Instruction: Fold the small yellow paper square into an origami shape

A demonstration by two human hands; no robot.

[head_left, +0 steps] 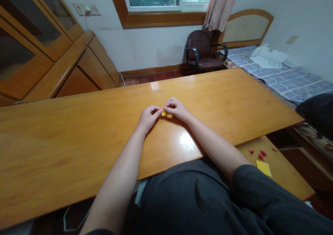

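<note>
Both my hands meet over the middle of a long wooden table (78,134). My left hand (148,117) and my right hand (176,108) each pinch a small folded piece of yellow paper (164,113) between fingertips. The paper sits just above or on the table surface; most of it is hidden by my fingers. Both hands have their fingers curled closed.
A lower wooden surface (286,165) at the right holds a yellow paper square (263,167) and small red paper bits (260,154). A dark chair (203,49), a bed (286,75) and wooden cabinets (39,48) stand beyond the table.
</note>
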